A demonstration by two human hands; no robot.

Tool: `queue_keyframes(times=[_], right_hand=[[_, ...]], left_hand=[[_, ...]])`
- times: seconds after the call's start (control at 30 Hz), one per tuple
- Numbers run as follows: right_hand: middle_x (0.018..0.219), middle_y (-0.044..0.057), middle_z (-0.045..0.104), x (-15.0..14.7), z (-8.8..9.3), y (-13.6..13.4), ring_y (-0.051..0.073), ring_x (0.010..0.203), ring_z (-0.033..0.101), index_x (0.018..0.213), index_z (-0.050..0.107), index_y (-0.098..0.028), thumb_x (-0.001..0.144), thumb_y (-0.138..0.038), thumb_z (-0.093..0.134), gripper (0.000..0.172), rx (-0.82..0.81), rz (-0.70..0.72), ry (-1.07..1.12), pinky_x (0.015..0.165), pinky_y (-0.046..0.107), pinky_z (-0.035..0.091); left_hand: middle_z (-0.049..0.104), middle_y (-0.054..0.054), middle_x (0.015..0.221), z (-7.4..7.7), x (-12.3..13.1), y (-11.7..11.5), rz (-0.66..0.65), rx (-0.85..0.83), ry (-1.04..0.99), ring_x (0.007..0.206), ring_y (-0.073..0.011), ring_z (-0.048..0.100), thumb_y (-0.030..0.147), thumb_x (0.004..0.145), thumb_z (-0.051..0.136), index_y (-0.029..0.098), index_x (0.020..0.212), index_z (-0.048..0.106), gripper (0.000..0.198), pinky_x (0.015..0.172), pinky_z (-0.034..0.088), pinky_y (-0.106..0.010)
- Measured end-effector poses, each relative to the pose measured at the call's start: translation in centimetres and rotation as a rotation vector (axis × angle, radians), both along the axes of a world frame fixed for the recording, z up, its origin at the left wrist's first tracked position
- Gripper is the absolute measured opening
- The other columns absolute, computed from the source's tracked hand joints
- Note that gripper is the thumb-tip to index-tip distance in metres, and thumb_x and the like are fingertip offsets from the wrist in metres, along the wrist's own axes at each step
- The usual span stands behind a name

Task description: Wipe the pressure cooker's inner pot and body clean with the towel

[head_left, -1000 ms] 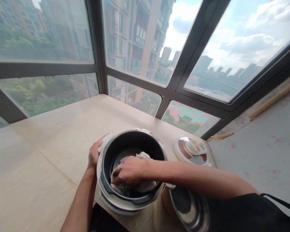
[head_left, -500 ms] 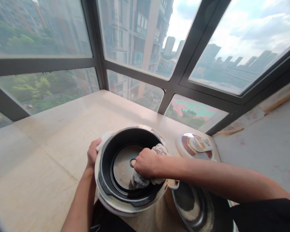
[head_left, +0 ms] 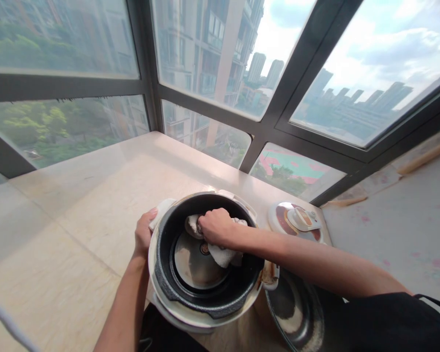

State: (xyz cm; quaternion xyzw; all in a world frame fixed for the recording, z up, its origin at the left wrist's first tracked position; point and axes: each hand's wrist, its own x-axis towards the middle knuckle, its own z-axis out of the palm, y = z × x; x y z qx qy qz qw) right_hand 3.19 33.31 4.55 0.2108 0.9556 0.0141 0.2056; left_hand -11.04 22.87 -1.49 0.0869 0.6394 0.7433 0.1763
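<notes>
An electric pressure cooker [head_left: 209,315] stands open in front of me, with a dark inner wall and a round metal heating plate [head_left: 192,266] at its bottom. My left hand [head_left: 145,230] grips the white side handle [head_left: 162,213] at the cooker's left rim. Inside the cooker, my right hand [head_left: 217,228] is closed around a pale cloth [head_left: 222,255]. Part of the cloth bunches out on either side of the fist, near the far wall. The right fingertips are mostly hidden.
A white and brown cooker lid [head_left: 297,220] lies to the right, by the wall. A dark inner pot [head_left: 297,313] stands at the lower right. Behind the stone sill [head_left: 69,210] rise framed windows [head_left: 212,117]. A grey cord [head_left: 9,325] shows at the lower left.
My right hand has moved with the cloth from the plate's right side toward the cooker's far wall. The cooker sits slightly farther right in view, my left hand still on its handle.
</notes>
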Motion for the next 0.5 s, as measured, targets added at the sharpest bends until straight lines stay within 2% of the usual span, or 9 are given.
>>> queue_keyframes(times=[0.13, 0.27, 0.4, 0.5], right_hand=[[0.102, 0.018, 0.076, -1.7, -0.8, 0.3, 0.035, 0.099, 0.073, 0.101, 0.077, -0.014, 0.087, -0.023, 0.060, 0.024, -0.039, 0.073, -0.001, 0.077, 0.042, 0.058], [0.102, 0.019, 0.074, -1.7, -2.0, -1.0, 0.031, 0.094, 0.073, 0.108, 0.072, -0.011, 0.088, -0.020, 0.059, 0.025, 0.009, 0.095, 0.043, 0.074, 0.041, 0.059], [0.104, 0.019, 0.072, -0.9, -3.1, -1.8, 0.030, 0.088, 0.072, 0.114, 0.067, -0.008, 0.086, -0.019, 0.062, 0.031, 0.052, 0.089, 0.127, 0.069, 0.040, 0.060], [0.105, 0.019, 0.071, -0.8, -3.0, -1.4, 0.031, 0.088, 0.072, 0.114, 0.066, -0.010, 0.083, -0.023, 0.066, 0.034, 0.025, 0.079, 0.111, 0.068, 0.041, 0.060]], left_hand=[[0.048, -0.001, 0.057, -0.7, -0.1, 0.3, -0.111, 0.104, -0.191, 0.085, -0.0264, 0.057, 0.044, 0.055, 0.068, 0.023, 0.055, 0.052, 0.026, 0.081, 0.053, -0.038], [0.044, 0.002, 0.051, -0.8, -0.3, 0.3, -0.251, 0.185, -0.371, 0.061, -0.0184, 0.049, 0.046, 0.048, 0.072, 0.021, 0.056, 0.053, 0.033, 0.063, 0.050, -0.034], [0.046, 0.002, 0.051, -0.8, -0.4, 0.2, -0.291, 0.198, -0.385, 0.053, -0.0138, 0.039, 0.045, 0.047, 0.072, 0.020, 0.055, 0.054, 0.032, 0.055, 0.045, -0.031], [0.046, 0.002, 0.051, -0.8, -0.4, 0.3, -0.267, 0.212, -0.386, 0.054, -0.0146, 0.041, 0.043, 0.048, 0.071, 0.020, 0.057, 0.053, 0.029, 0.053, 0.044, -0.029]])
